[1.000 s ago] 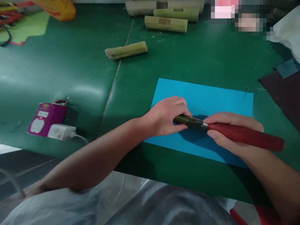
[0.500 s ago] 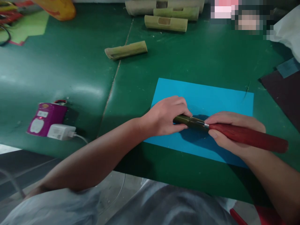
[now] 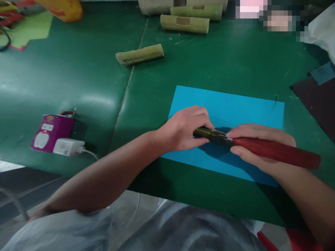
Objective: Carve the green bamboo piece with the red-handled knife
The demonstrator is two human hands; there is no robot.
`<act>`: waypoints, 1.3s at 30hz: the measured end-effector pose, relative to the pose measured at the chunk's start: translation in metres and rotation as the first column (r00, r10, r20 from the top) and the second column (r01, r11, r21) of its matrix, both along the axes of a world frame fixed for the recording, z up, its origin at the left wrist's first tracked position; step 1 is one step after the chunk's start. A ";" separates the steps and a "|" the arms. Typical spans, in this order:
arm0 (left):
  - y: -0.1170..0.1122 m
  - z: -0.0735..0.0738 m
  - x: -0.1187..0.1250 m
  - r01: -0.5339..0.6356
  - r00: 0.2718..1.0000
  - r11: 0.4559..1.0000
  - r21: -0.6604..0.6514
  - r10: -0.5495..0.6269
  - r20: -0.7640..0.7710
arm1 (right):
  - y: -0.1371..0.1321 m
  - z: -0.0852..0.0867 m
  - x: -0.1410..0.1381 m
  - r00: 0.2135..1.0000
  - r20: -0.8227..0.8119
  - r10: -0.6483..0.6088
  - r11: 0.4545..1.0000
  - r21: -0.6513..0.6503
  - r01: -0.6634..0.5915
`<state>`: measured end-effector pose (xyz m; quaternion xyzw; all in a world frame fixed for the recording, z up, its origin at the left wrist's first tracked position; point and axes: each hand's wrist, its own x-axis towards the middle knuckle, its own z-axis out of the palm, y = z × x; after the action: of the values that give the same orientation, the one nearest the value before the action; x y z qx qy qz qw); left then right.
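We seem to be in a craft workshop. Along the far side of our broad green worktable (image 3: pixel 225 62) we see cut bamboo tubes (image 3: pixel 198 25) with rectangular openings, and nearer to us a red-handled carving tool (image 3: pixel 277 152) meets a dark bamboo piece (image 3: pixel 202 132) above a blue sheet (image 3: pixel 243 106). Below the table edge, we see a bare grey floor (image 3: pixel 131 205).
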<state>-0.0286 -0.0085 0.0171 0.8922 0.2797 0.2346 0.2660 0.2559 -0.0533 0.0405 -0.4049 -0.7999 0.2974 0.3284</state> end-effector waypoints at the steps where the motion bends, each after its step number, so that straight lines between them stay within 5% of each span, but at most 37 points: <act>1: 0.000 0.000 0.000 -0.002 1.000 1.000 -0.004 0.002 0.002 | 0.000 0.000 0.000 1.000 -0.006 0.007 1.000 0.001 -0.007; 13: 0.000 0.000 -0.001 0.000 1.000 1.000 0.000 0.000 0.009 | -0.002 -0.013 0.003 0.997 -0.037 -0.061 0.998 -0.008 0.060; 39: 0.000 0.001 0.000 -0.006 1.000 1.000 -0.012 0.006 0.002 | -0.002 -0.012 0.000 0.999 0.016 -0.036 0.999 0.017 0.036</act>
<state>-0.0291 -0.0086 0.0181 0.8894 0.2835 0.2346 0.2710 0.2559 -0.0557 0.0284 -0.4188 -0.7976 0.2814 0.3305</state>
